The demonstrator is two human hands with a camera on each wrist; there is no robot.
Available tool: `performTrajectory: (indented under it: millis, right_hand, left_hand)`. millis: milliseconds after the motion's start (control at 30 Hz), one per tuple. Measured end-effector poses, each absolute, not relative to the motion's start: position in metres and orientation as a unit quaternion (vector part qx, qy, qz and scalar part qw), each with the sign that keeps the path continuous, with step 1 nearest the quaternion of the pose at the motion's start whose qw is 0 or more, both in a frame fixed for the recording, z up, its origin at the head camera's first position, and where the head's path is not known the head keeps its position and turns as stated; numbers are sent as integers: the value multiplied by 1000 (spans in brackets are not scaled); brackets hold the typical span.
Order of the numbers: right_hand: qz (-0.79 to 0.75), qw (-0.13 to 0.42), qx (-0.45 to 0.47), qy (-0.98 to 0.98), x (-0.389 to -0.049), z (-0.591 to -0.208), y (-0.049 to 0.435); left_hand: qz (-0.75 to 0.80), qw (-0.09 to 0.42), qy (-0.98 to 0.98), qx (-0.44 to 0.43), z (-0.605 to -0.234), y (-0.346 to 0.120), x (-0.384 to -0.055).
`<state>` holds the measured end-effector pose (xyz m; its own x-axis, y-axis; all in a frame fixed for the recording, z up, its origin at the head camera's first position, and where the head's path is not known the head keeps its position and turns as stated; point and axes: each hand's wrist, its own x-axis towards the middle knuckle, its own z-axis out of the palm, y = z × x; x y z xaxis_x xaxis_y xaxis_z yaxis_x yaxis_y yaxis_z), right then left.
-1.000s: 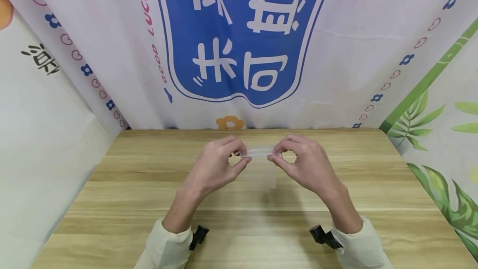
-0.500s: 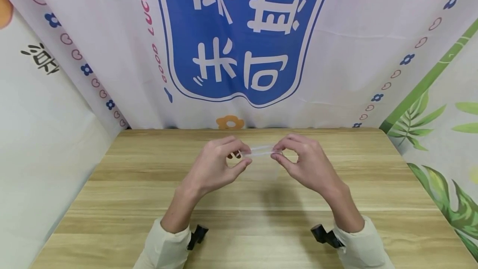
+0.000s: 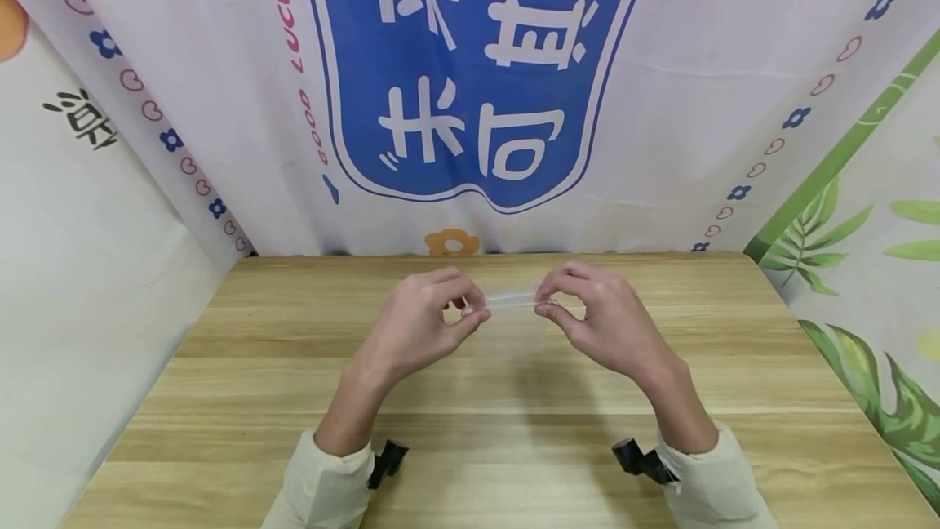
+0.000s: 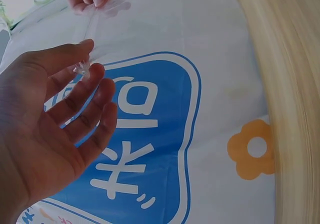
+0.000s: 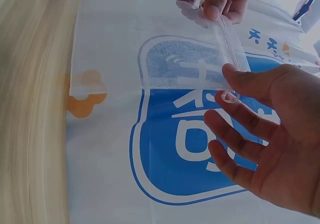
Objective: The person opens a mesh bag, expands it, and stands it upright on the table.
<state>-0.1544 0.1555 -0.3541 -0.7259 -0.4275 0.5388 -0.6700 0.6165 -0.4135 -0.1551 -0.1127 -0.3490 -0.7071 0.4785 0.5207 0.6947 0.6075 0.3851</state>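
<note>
Between my two hands a small see-through mesh drawstring pouch point(image 3: 510, 300) is held above the table, its top edge running from side to side. My left hand point(image 3: 420, 315) pinches one top corner between thumb and forefinger. The opposite corner is pinched by my right hand point(image 3: 608, 318). In the right wrist view the sheer mesh pouch point(image 5: 185, 64) hangs down from its top hem, and a clear loop of cord point(image 5: 230, 97) sticks out by the right fingertips. The other fingers of both hands are loosely bent.
A wooden table point(image 3: 470, 464) lies under the hands. Behind its far edge hangs a white cloth point(image 3: 676, 137) with a blue printed badge. Printed cloths flank the left and right sides. Black camera mounts point(image 3: 387, 464) sit at both cuffs.
Both hands keep their pinch on the pouch with only slight shifts. The left fingertips have moved a little left since half a second ago, and the hanging mesh is fainter than at first.
</note>
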Motion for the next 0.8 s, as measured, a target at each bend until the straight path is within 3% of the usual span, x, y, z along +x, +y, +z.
performTrajectory:
  millis: [133,533,800]
  right_hand:
    - [325,198,313,-870,-155,-354,157]
    - [437,286,287,-803,-156,-353,158]
    - [560,304,237,-733,-155,-350,157]
  left_hand:
    - [-300,185,-874,-335,-348,-113,-155]
    - [-361,188,-856,-319,-346,-111,-155]
    - [-396,182,-845,-311,-346,-112,-155]
